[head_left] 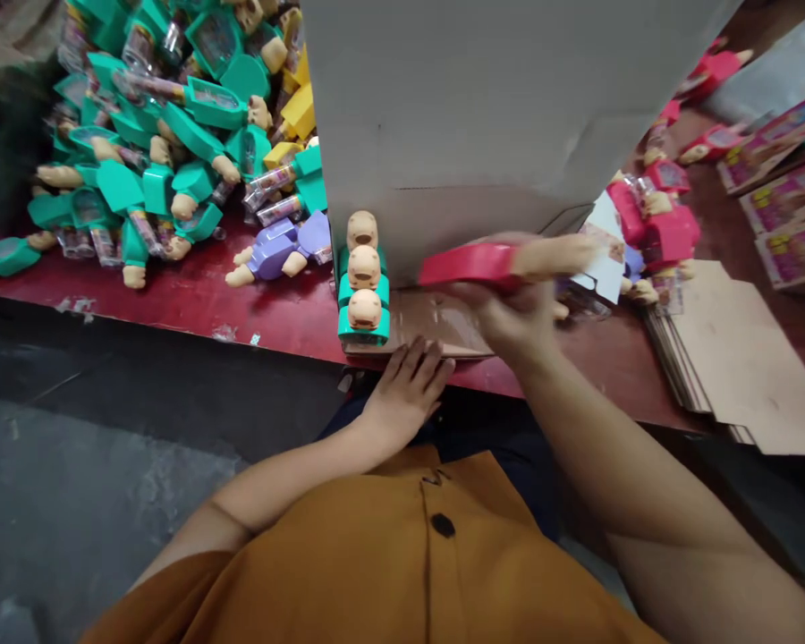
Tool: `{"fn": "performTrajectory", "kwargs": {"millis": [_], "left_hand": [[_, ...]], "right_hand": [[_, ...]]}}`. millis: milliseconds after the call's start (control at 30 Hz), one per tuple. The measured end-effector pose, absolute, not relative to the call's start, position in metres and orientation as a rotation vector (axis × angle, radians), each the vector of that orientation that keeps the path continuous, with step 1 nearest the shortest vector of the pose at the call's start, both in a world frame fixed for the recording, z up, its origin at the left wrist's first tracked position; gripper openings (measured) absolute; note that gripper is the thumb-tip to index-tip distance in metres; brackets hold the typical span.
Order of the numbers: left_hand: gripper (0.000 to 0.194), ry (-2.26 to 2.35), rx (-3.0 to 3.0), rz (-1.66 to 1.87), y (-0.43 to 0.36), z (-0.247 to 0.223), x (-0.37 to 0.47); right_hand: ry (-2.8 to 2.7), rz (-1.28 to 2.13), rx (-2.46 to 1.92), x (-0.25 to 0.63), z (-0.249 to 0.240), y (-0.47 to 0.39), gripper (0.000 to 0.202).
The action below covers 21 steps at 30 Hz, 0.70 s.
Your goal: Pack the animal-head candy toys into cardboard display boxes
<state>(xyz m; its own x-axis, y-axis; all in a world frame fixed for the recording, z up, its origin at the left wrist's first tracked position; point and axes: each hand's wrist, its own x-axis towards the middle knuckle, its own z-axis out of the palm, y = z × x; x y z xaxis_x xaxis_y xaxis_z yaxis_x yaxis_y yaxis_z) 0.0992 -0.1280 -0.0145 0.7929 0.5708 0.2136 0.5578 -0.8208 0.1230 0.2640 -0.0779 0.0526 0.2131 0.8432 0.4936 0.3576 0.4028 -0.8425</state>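
In my right hand (520, 317) is a red plastic toy (470, 265) with a beige end, blurred by motion; the fingers are wrapped round it. It hovers in front of a large grey-white carton (503, 116), above the brown cardboard (436, 317) at its foot. My left hand (406, 394) lies flat with fingers stretched, its tips on the front edge of that cardboard, holding nothing. Just left of those fingertips, three teal toys with beige animal-like heads (364, 309) line up in a row along the carton's left side.
A big heap of teal toys (194, 116) covers the left of the red table (261, 313), with purple toys (278, 249) and yellow toys (300, 112) beside it. On the right are red toys (671, 234), flat cardboard sheets (744, 349) and printed boxes (795, 206).
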Motion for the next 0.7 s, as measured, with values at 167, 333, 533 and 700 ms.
{"fn": "performTrajectory", "kwargs": {"millis": [167, 333, 533, 700], "left_hand": [[0.047, 0.832, 2.992, 0.368, -0.141, -0.009, 0.094], [0.042, 0.725, 3.014, 0.346, -0.151, -0.009, 0.095], [0.043, 0.756, 3.085, 0.364, -0.15, -0.007, 0.101], [0.038, 0.796, 3.1, 0.474, -0.15, -0.01, 0.101]], "right_hand": [[-1.799, 0.553, -1.266, 0.26, 0.062, -0.068, 0.025], [-1.968, 0.477, -1.315, 0.258, 0.074, -0.08, 0.015], [-1.932, 0.504, -1.392, 0.249, 0.04, -0.075, 0.025], [-1.826, 0.158, -1.337, 0.254, 0.045, -0.086, 0.048]]}}
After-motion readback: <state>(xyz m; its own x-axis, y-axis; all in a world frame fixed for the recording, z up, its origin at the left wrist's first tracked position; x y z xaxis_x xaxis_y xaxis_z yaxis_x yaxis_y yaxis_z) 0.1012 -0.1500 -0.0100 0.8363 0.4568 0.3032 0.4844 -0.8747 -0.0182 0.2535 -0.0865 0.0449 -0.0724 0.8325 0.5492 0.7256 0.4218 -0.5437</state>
